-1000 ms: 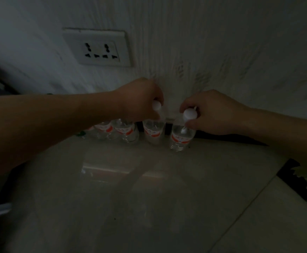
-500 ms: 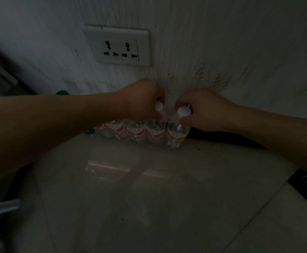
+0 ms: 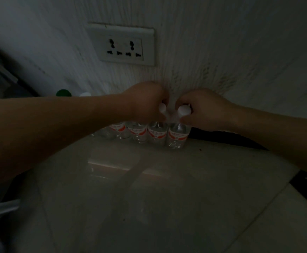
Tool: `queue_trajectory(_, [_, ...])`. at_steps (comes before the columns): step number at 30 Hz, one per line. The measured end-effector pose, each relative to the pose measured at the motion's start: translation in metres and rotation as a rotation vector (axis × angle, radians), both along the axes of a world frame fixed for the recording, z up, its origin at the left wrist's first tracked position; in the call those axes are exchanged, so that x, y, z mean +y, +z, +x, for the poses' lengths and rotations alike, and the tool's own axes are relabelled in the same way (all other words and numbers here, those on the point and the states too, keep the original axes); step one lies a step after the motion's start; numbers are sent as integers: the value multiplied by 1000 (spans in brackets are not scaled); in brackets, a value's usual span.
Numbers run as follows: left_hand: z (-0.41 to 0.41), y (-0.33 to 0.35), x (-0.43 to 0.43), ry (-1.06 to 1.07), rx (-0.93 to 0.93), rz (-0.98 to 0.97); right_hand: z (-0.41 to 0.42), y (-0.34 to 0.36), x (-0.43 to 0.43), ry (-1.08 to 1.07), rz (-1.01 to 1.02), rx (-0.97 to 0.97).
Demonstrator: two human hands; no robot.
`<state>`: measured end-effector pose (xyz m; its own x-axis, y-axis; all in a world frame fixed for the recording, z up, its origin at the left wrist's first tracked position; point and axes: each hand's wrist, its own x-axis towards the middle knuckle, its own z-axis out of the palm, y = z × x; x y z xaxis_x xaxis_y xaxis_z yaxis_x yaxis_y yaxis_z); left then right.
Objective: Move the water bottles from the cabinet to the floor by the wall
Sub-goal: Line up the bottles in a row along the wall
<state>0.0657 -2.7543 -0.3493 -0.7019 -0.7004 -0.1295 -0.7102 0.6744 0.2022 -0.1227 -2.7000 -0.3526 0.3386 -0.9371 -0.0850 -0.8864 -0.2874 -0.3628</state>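
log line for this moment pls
left hand: grips clear plastic water bottle | right hand: grips end bottle | both on tiled floor

light: dim, room is dark | wall [image 3: 222, 42]: pale, with fine vertical lines and dark spots low down | socket plate [image 3: 123, 44]: white, on the wall | floor [image 3: 167, 198]: glossy pale tiles, faint reflection | skirting [image 3: 222, 137]: dark strip
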Motion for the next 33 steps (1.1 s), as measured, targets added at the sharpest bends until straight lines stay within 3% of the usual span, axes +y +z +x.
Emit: queue_trajectory(33, [4, -2, 13, 66, 5, -20, 4, 4, 6, 1, -9, 77])
